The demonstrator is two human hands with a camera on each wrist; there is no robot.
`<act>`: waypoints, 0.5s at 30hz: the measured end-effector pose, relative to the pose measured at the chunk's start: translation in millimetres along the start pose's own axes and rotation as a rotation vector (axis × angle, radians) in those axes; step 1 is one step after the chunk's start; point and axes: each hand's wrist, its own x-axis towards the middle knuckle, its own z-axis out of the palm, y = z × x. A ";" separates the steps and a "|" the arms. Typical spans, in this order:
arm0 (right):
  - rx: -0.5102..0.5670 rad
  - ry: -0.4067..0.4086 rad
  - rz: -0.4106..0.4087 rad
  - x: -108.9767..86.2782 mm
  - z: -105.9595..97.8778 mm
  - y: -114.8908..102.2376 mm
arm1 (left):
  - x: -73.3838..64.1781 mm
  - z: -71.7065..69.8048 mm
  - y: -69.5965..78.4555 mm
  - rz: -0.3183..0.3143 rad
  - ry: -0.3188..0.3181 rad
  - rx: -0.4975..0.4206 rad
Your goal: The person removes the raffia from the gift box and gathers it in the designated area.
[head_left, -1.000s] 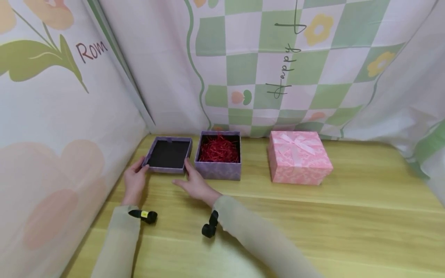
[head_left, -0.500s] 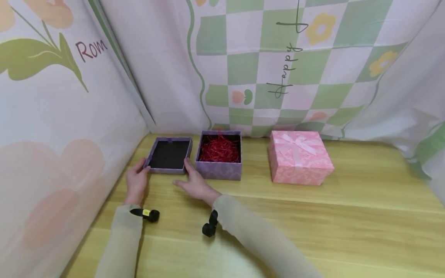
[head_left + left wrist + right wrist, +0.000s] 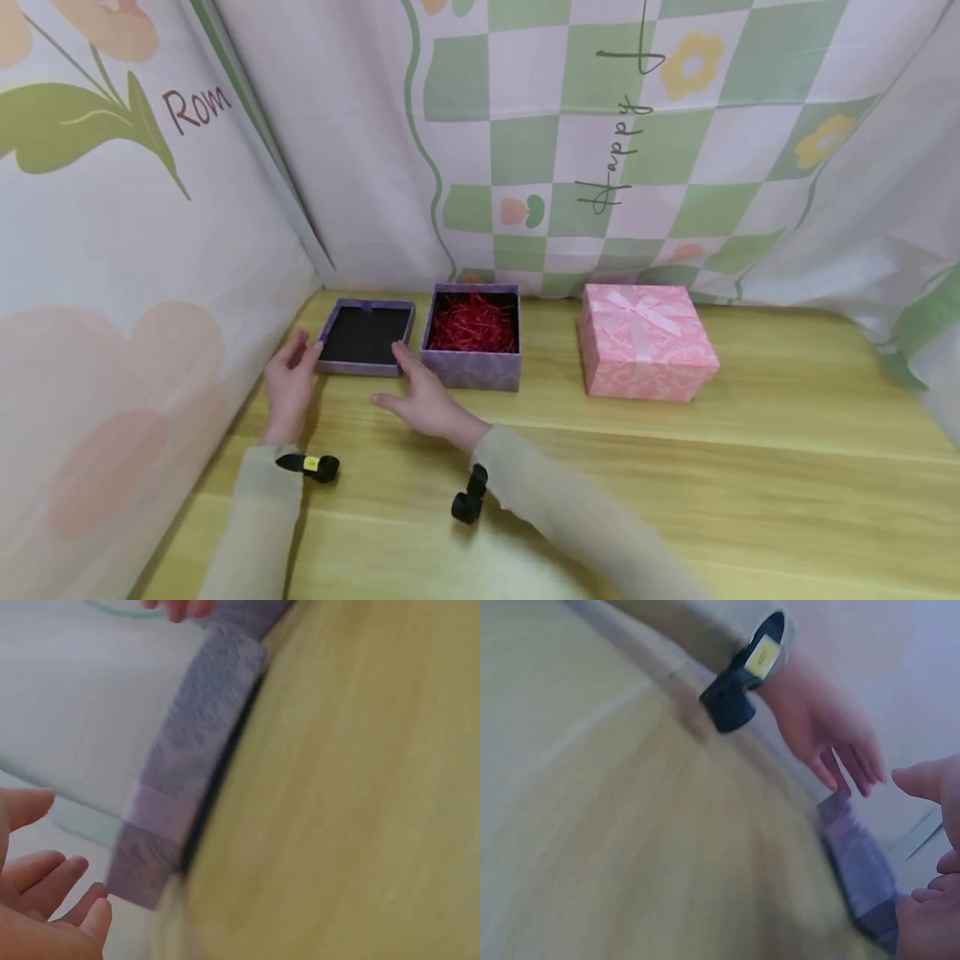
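A shallow purple lid [image 3: 358, 368] lies inside-up on the table, showing its black lining. My left hand [image 3: 288, 392] is at its left front corner, thumb and fingers apart and loosely bent; in the left wrist view the fingertips are close to the lid's end, and contact is hard to tell. At the lid's right side is my right hand [image 3: 429, 402], its fingers extended by that edge and its thumb spread away. Just right of the lid stands the purple box [image 3: 472, 370], uncovered, with red shredded paper [image 3: 474, 323] inside.
A closed pink gift box [image 3: 651, 342] with a ribbon bow stands farther right. Patterned curtains [image 3: 517, 150] hang behind the wooden table [image 3: 675, 475], and a printed cloth [image 3: 150, 292] borders its left side.
My left hand has drawn slightly left, off the lid's corner, and its fingers have loosened. The right hand and forearm have shifted a little. The lid and boxes stay in place.
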 end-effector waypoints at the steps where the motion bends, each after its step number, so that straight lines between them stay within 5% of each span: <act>1: 0.014 -0.001 -0.013 -2.1 -2.6 -3.6 | -1.0 0.9 3.8 0.025 -0.001 0.011; 7: 0.072 0.014 -0.152 -12.6 -21.9 -28.0 | -5.4 10.8 25.4 0.166 -0.039 0.094; 15: -0.128 0.107 -0.226 -30.2 -60.3 -52.1 | -17.8 28.6 43.0 0.309 -0.113 0.169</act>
